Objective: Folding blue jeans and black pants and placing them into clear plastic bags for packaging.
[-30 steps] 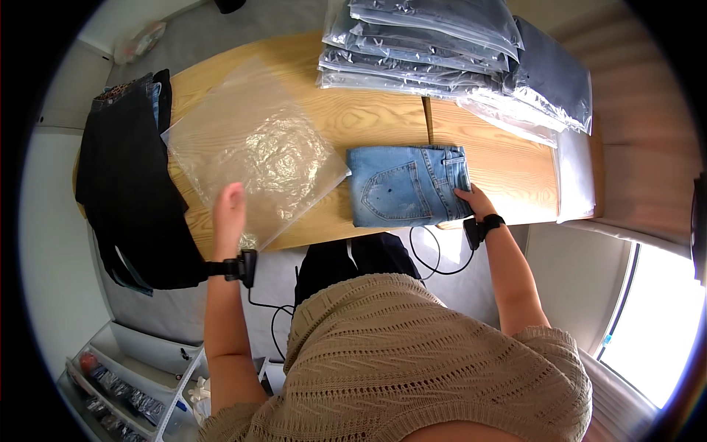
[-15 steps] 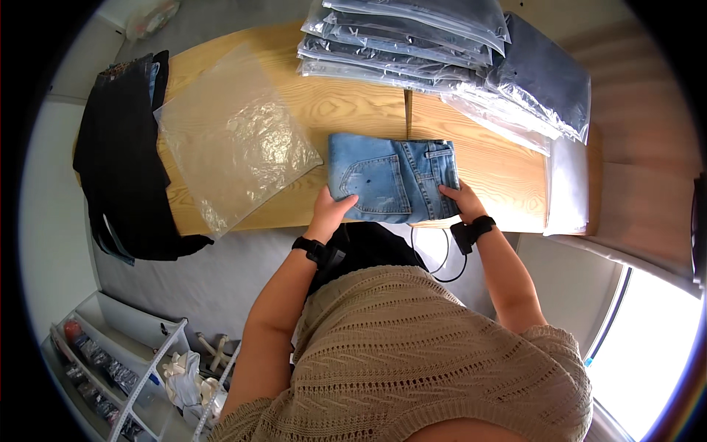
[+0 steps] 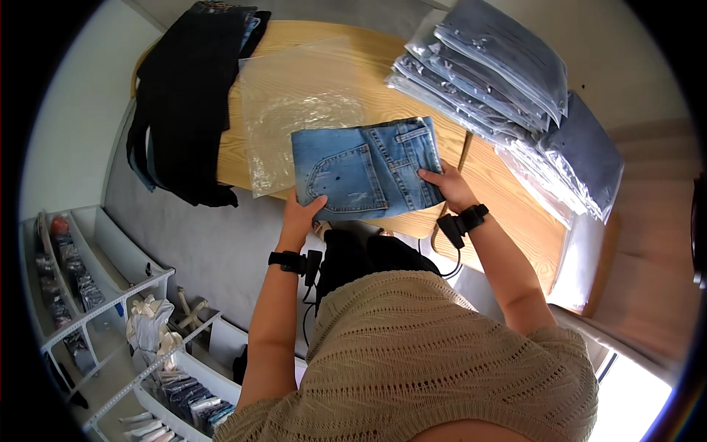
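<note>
A folded pair of blue jeans (image 3: 361,171), back pocket facing up, is held by its two sides at the table's front edge. My left hand (image 3: 300,215) grips the lower left corner, thumb on top near the pocket. On the waistband side, my right hand (image 3: 449,186) pinches the edge, its thumb on top and its other fingers hidden beneath. Partly under the jeans, a clear plastic bag (image 3: 283,103) lies flat on the wooden table (image 3: 324,33). I wear a black strap with a small device on each wrist.
Dark garments (image 3: 180,103) hang over the table's left end. Bagged folded garments (image 3: 501,62) are stacked at the back right, beside white sheets (image 3: 582,258). A gap splits the tabletop. White shelving (image 3: 110,309) with packed clothes stands at lower left. A cable (image 3: 451,271) hangs near my right wrist.
The view has turned left. Both hands have carried the jeans left, so they now overlap the clear bag; the jeans are tilted slightly.
</note>
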Demonstrator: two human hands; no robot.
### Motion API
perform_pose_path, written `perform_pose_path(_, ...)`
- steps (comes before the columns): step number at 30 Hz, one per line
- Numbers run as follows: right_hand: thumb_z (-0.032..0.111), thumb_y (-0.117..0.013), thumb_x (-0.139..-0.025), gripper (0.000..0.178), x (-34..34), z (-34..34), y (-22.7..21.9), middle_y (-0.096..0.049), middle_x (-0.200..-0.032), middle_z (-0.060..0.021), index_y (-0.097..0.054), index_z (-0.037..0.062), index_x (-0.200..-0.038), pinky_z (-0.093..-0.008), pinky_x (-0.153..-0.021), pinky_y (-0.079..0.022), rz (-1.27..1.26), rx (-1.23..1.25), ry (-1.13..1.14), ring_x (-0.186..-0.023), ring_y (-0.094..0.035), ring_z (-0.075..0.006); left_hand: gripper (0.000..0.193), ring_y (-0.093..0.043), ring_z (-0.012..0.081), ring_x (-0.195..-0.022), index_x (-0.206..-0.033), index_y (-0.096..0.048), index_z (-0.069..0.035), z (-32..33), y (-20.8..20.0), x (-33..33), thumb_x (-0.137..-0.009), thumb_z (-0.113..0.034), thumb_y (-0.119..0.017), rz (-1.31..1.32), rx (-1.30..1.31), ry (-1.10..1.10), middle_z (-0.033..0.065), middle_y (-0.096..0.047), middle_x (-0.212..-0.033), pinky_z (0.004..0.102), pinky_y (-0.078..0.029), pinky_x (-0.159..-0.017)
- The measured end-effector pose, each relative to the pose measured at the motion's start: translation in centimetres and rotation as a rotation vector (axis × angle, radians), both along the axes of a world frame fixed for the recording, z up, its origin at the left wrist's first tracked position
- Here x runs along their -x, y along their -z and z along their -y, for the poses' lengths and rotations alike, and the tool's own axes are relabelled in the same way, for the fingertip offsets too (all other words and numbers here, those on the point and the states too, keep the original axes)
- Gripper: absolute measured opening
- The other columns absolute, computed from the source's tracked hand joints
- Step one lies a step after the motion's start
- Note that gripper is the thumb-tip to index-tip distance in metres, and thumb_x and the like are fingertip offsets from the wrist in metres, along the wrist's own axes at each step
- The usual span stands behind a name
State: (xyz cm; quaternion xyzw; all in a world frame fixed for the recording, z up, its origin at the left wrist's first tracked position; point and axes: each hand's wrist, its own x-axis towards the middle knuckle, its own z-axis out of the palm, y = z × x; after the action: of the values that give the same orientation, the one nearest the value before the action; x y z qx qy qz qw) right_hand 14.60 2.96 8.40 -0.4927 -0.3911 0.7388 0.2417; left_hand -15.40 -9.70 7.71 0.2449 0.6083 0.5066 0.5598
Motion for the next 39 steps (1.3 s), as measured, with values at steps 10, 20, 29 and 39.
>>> perform_pose_path(10,0.015,-0.067,-0.083,0.042,13.0,-1.8,4.2,-0.064,-0.105,-0.0087,-0.053,-0.0013,-0.119,-0.0307,-0.085,-0.046,0.038,0.019,-0.052,-0.091,-0.061,-0.0176,0.058,-0.054,0.0226,-0.104,-0.123,-0.045,0.003,1.3,4.0,11.6,-0.075,-0.013,-0.073,0.021,0.088,-0.204,0.0128,-0.055,-0.116,0.0319,-0.041,-0.093)
perform_pose_path(20,0.038,-0.058,-0.085,0.054,18.3,1.9,5.0,-0.033,-0.143,-0.0135,-0.045,0.0155,-0.132,-0.0469,-0.104,-0.03,1.187,-0.956,-0.371,-0.13,-0.034,-0.0269,0.06,-0.057,0.0244,-0.101,-0.124,-0.044,0.004,1.3,9.2,14.6,-0.075,-0.015,-0.074,-0.062,0.317,0.01,0.0152,-0.056,-0.115,0.0347,-0.045,-0.089)
perform_pose_path(29,0.042,-0.046,-0.091,0.044,20.0,3.8,8.3,-0.026,-0.148,-0.0018,-0.043,0.0337,-0.134,-0.0582,-0.107,-0.017,1.024,-1.228,-0.729,-0.138,-0.019,-0.0239,0.055,-0.056,0.0241,-0.102,-0.116,-0.047,0.004,0.9,5.8,13.0,-0.074,-0.018,-0.074,-0.107,0.196,-0.017,0.0153,-0.056,-0.113,0.0342,-0.043,-0.089)
perform_pose_path(39,0.029,-0.052,-0.083,0.051,19.3,3.4,8.0,-0.028,-0.146,-0.0059,-0.047,0.0168,-0.132,-0.059,-0.108,-0.013,1.069,-1.092,-0.93,-0.139,-0.016,-0.0259,0.038,-0.051,0.0421,-0.086,-0.094,-0.043,0.001,-2.4,-1.4,1.0,-0.068,-0.015,-0.066,-0.93,-0.119,0.354,0.0217,-0.05,-0.091,0.0478,-0.044,-0.072)
